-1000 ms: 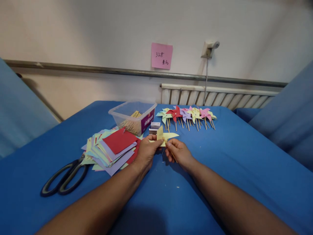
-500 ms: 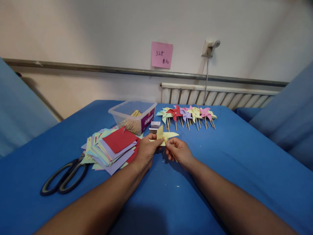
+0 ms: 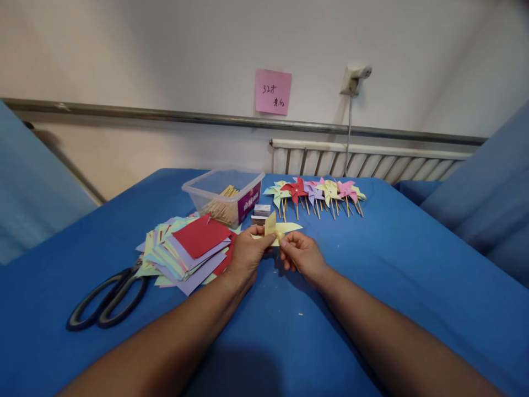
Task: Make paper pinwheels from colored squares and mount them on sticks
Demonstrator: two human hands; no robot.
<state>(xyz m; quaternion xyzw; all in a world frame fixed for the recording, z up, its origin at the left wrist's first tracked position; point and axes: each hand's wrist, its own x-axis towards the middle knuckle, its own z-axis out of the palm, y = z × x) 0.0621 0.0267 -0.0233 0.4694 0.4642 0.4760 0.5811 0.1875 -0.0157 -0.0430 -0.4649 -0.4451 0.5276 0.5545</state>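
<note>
A pale yellow paper pinwheel (image 3: 285, 227), partly folded, is pinched between the thumb and fingers of my left hand (image 3: 247, 251). One of its blades stands upright and another points to the right. My right hand (image 3: 303, 255) is closed at the near right side of the same paper, thumb against forefinger, at a folded-in part. The fingers hide the paper's lower edge. Just behind my left fingers stands a small box (image 3: 261, 212). Coloured paper sheets (image 3: 202, 237), a red one on top, lie left of my left hand.
Black-handled scissors (image 3: 108, 298) lie at the left, their blades under the papers. A clear plastic tub (image 3: 206, 184) holds wooden sticks (image 3: 223, 212). Finished pinwheels (image 3: 314, 193) on sticks lie in a row at the back of the blue-covered table (image 3: 413, 286).
The thin yellow piece that stuck out below my right fingers no longer shows. My left hand keeps its hold on the paper, and both hands stay in nearly the same place.
</note>
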